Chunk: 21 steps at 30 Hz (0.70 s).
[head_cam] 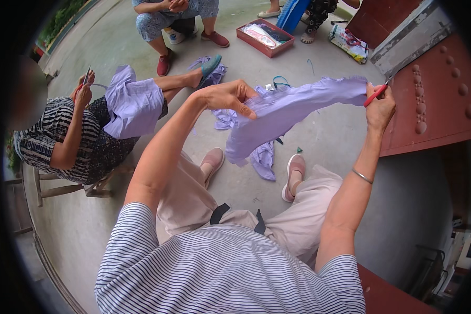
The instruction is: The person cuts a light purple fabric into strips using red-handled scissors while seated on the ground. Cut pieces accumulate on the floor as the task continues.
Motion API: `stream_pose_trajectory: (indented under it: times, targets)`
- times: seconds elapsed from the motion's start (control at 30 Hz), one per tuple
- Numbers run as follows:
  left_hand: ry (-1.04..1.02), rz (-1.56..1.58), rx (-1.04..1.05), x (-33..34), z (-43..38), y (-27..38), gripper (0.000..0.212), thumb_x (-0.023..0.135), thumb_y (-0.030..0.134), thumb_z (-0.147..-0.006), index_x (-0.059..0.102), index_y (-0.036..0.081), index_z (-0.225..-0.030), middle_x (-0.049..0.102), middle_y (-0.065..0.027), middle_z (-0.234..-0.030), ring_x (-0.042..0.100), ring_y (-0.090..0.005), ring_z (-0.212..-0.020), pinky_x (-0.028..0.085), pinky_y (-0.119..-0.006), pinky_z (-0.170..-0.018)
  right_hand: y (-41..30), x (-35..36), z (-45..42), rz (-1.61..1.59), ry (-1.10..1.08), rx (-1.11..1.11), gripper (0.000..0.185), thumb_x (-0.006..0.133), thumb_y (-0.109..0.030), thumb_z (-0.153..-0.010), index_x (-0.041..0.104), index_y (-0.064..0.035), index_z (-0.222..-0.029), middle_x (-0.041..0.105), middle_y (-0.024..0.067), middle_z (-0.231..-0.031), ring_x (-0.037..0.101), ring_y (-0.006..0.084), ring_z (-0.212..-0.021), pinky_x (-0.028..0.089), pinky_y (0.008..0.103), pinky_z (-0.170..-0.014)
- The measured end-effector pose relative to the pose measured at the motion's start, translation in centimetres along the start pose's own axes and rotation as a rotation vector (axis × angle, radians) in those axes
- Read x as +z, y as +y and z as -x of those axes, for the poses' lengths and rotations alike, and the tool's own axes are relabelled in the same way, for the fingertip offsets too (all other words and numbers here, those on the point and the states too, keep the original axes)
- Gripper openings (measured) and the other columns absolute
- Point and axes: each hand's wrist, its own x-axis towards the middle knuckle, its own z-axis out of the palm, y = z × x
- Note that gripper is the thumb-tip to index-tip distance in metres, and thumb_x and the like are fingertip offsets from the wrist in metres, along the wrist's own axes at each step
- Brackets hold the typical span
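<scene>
A strip of lavender cloth (294,106) with frayed edges stretches between my two hands, above the floor and my feet. My left hand (229,98) pinches it near its wider end, which hangs down. At the right, my right hand (380,106) grips the other end of the strip and also holds red-handled scissors (376,95), their blades pointing up and away. Below the strip, a crumpled piece of lavender cloth (263,161) lies on the floor between my shoes, and more scraps (223,119) lie just beyond it.
At the left a seated person (68,137) holds scissors (87,75), with lavender cloth (133,104) over the lap. Another person (176,23) sits ahead, near a red box (265,52) of items. A plastic bag (349,45) lies beside a red studded door (435,94).
</scene>
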Motion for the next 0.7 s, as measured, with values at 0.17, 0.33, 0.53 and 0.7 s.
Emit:
stream_pose_trajectory:
  times: [0.17,0.33,0.53,0.7]
  targets:
    - [-0.076,0.046,-0.033,-0.4,0.5,-1.1,0.019,0.075,0.013,-0.080,0.067,-0.001,-0.089,0.063,0.0039,-0.079,0.054,-0.0037,-0.075,0.043,-0.022,-0.065,2.9,0.2,-1.1,-0.023,0.082,0.038,0.022,0.076,-0.016,-0.078,0.060,-0.0008,-0.077,0.064,0.0077,-0.067,0.059,0.0148,-0.063,0.047,0.0318,-0.062]
    - [-0.070,0.077,0.013,-0.8,0.6,-1.6,0.023,0.071,0.018,-0.085,0.064,0.000,-0.099,0.062,0.0036,-0.087,0.053,-0.0032,-0.081,0.042,-0.021,-0.068,4.3,0.4,-1.4,0.134,0.150,0.114,0.022,0.075,-0.018,-0.077,0.062,-0.0005,-0.080,0.065,0.0101,-0.070,0.062,0.0207,-0.065,0.048,0.0352,-0.064]
    - [0.366,0.149,0.076,0.2,0.0,-1.6,0.023,0.066,0.029,-0.090,0.055,0.009,-0.093,0.053,0.0087,-0.079,0.042,0.0030,-0.072,0.030,-0.018,-0.058,6.2,0.5,-1.4,0.270,0.186,0.175,0.027,0.074,-0.024,-0.075,0.063,-0.0008,-0.080,0.068,0.0136,-0.075,0.066,0.0286,-0.072,0.049,0.0389,-0.068]
    - [0.356,0.098,0.035,-0.7,-0.3,-2.0,0.040,0.078,0.027,-0.079,0.058,0.007,-0.107,0.060,0.0022,-0.092,0.053,-0.0037,-0.084,0.039,-0.019,-0.068,9.8,0.8,-2.1,0.284,0.186,0.249,0.028,0.075,-0.029,-0.072,0.068,-0.0058,-0.086,0.069,0.0110,-0.082,0.065,0.0282,-0.079,0.049,0.0393,-0.073]
